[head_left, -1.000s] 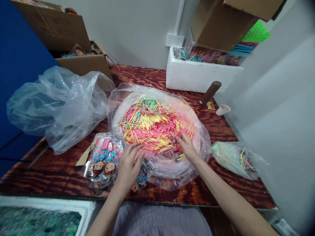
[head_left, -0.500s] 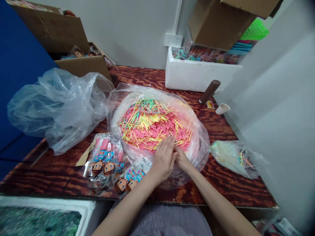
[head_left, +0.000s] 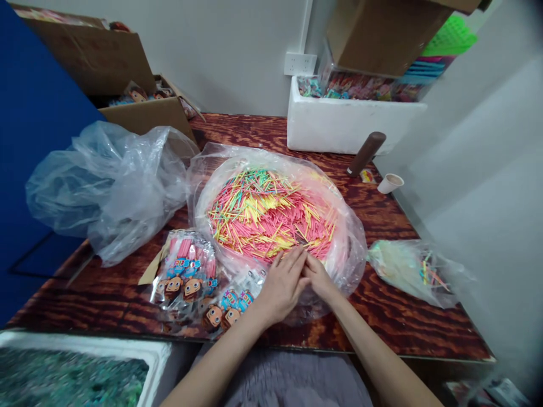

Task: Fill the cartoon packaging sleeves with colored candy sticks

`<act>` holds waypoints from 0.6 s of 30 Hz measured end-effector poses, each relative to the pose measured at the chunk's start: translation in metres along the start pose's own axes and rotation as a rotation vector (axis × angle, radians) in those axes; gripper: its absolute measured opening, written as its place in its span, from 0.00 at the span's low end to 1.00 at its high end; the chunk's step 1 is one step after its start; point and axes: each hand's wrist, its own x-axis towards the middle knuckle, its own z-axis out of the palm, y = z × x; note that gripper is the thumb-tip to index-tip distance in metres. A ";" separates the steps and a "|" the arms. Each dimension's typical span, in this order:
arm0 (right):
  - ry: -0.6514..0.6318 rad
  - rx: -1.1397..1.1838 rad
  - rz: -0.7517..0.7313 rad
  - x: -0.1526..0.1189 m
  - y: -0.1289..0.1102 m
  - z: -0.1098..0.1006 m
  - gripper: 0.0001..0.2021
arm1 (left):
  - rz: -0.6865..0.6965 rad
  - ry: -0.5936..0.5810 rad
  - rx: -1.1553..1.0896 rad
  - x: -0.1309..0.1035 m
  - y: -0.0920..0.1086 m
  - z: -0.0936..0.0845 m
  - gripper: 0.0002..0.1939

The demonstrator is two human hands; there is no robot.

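Note:
A big heap of thin, short sticks (head_left: 271,217), pink, yellow and green, fills an opened clear plastic bag (head_left: 354,232) in the middle of the table. At the heap's near edge my left hand (head_left: 285,282) and my right hand (head_left: 319,277) are brought together, fingers closed and touching at the tips. Whatever lies between the palms is hidden from above. Left of my left hand are clear packets (head_left: 186,277) with pink sticks inside and a printed cartoon face, and more such packets (head_left: 231,308) lie close to my left wrist.
A crumpled clear bag (head_left: 131,192) lies left, before an open cardboard box (head_left: 148,116). A white foam box (head_left: 348,124) stands at the back, with a brown cylinder (head_left: 367,154) and paper cup (head_left: 391,183) nearby. At right lies a small bag (head_left: 403,271); another foam box (head_left: 159,356) sits lower left.
My joined hands have drawn slightly back toward me, to the near edge of the heap. The view has shifted a little; the packets and bags stay in place.

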 end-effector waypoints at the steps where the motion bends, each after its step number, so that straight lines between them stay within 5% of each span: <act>1: -0.001 -0.004 -0.002 -0.002 0.002 0.000 0.12 | 0.006 -0.015 -0.002 0.000 0.001 0.002 0.29; 10: -0.057 -0.176 -0.059 -0.010 -0.002 -0.002 0.07 | -0.254 0.296 0.126 -0.059 -0.024 -0.039 0.11; 18: -0.053 -0.184 -0.097 -0.012 0.000 -0.001 0.08 | -0.477 0.316 0.501 -0.086 -0.035 -0.024 0.19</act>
